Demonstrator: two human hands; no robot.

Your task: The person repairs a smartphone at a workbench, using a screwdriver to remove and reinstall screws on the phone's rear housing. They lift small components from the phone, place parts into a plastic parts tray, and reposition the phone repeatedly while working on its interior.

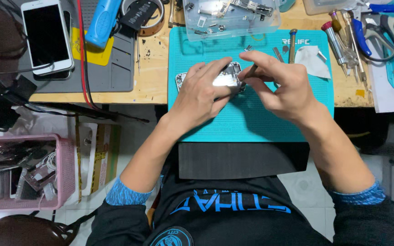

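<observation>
My left hand [204, 91] lies over an opened silver phone body [228, 78] on a teal work mat [251, 118] and holds it down, fingers wrapped over its top edge. My right hand [281, 84] pinches a thin dark tool [250, 71] whose tip touches the phone's right end. Most of the phone is hidden under my left hand.
A clear parts box [231, 16] sits behind the mat. Screwdrivers [338, 43], a white tissue [313, 59] and scissors [384, 38] lie at right. A white phone [46, 36], a blue tool [102, 20] and tape [143, 16] lie at left. A pink basket [23, 171] stands on the floor.
</observation>
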